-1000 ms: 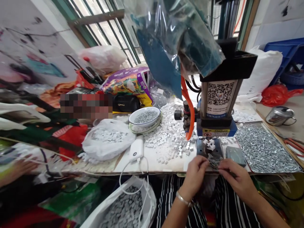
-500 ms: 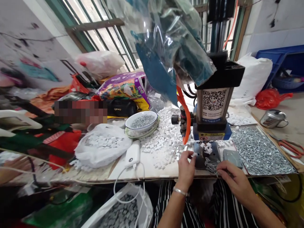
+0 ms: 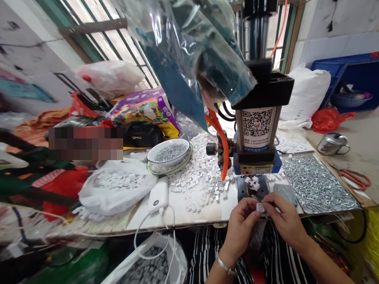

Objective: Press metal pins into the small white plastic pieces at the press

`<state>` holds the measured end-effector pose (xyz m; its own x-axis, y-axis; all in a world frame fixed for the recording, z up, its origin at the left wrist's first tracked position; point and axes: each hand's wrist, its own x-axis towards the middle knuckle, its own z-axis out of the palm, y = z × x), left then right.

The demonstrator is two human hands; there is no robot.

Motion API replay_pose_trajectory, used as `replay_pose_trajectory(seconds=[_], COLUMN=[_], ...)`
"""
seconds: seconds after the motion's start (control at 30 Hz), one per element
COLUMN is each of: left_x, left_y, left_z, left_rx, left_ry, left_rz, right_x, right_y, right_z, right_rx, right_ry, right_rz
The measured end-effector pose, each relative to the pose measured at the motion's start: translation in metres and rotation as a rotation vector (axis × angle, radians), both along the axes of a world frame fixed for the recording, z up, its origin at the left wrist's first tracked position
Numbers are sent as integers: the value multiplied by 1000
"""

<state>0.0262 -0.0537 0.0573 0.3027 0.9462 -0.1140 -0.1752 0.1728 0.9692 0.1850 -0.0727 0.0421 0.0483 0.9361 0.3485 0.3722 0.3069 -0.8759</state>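
At the upper left, a barred window (image 3: 100, 27) sits behind a white plastic bag (image 3: 109, 81) and a patterned snack bag (image 3: 139, 112). Below them lies a heap of cloth and bags, part of it blurred out, then a black purse (image 3: 142, 136). A knotted clear bag of white blocks (image 3: 117, 191) rests on the board's left side, just beside a white power bank (image 3: 158, 195), whose cable drops toward a bag of grey pieces (image 3: 148, 266) at the bottom edge. A bowl of screws (image 3: 168, 154) stands behind a spread of loose blocks (image 3: 195, 177).

A teal plastic bag (image 3: 189, 51) hangs at top centre, in front of the upper part of a pneumatic press (image 3: 257, 130) and partly hiding it. An orange hose (image 3: 222, 152) curves down at the press's left. Below the press lies a dark metal plate (image 3: 251, 189) holding a few blocks.

At lower centre, the left hand (image 3: 239, 230), with a bracelet (image 3: 225, 267) at the wrist, and the right hand (image 3: 284, 219) meet over striped trousers (image 3: 278, 254). Their fingers are curled closed and pinch one white block (image 3: 259, 207) between them, just in front of the plate.

To the right lie a tray of screws (image 3: 318, 183), scissors (image 3: 353, 179) and a steel mug (image 3: 331, 144).
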Motion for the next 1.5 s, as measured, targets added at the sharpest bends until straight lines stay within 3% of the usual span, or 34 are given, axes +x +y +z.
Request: replay_pose_trajectory(seconds=[0.17, 0.47, 0.63, 0.73, 0.83, 0.93, 1.03, 1.17, 1.5], left_x=[5, 5, 7, 3, -1, 1, 8, 17, 16], left_y=[0, 3, 1, 8, 27, 52, 71, 79, 80], left_z=[-5, -11, -10, -10, -14, -22, -30, -39, -45], left_rx=[-16, -71, -91, 2, 171, 285, 286, 243, 199], left_ry=[8, -51, -64, 44, 196, 271, 186, 34, -130], left_rz=[58, 156, 110, 68, 221, 359, 265, 159, 100], right_x=[-1, -5, -1, 5, 12, 17, 16, 10, 6], right_y=[1, -6, -5, 0, 13, 34, 55, 74, 76], right_z=[-3, -8, -17, -16, -9, -1, 1, -7, -15], right_rx=[34, 241, 183, 45, -35, -21, 21, 108, 188], right_ry=[-36, -217, -150, -72, -28, -26, -52, -172, -306], right_rz=[-12, 26, 55, 81, 19, -30, -53, -104, -66])
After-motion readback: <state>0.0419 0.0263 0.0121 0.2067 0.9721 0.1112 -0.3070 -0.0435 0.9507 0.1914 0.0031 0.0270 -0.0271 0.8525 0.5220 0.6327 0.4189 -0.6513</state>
